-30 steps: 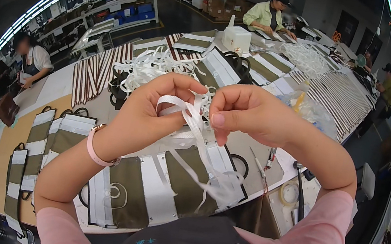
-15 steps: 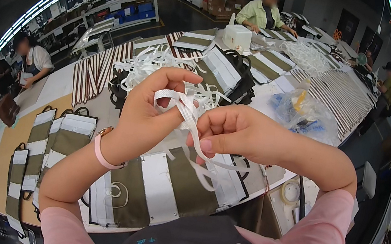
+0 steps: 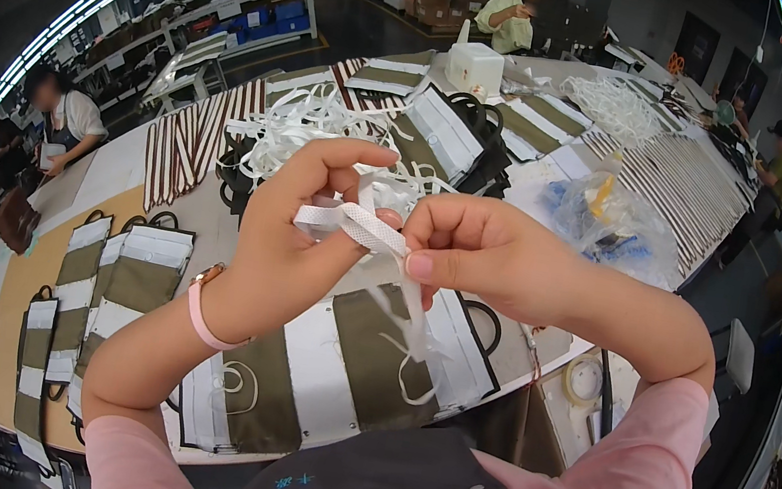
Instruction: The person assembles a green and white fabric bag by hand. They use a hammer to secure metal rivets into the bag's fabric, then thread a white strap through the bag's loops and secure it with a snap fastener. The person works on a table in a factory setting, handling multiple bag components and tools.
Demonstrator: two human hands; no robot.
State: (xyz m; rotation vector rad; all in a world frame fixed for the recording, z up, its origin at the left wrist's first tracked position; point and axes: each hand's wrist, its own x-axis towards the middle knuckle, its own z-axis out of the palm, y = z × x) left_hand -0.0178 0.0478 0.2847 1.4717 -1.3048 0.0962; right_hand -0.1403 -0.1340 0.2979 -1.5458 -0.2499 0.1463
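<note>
Both hands are raised above the table, working on a white woven ribbon (image 3: 368, 229). It is looped around the fingers of my left hand (image 3: 301, 201), whose thumb presses on it while the index finger is lifted. My right hand (image 3: 471, 251) pinches the ribbon between thumb and index finger, close beside the left thumb. Loose ribbon ends dangle below the right fingers. Beneath my hands lies a flat bag piece (image 3: 286, 371) in olive and white stripes with black handles. A thin looped cord (image 3: 238, 386) rests on it.
Behind my hands is a tangled heap of white ribbons (image 3: 303, 125). Striped bag pieces (image 3: 145, 264) lie on the left. A clear plastic bag (image 3: 617, 223), a white box (image 3: 475, 68) and rows of striped straps (image 3: 677, 191) cover the right and far table. A tape roll (image 3: 583, 382) is near right. Other people work around.
My right hand has moved up and now pinches the ribbon nearer the left thumb. The loop has been drawn flatter and tighter. Across the table, a person has raised a hand.
</note>
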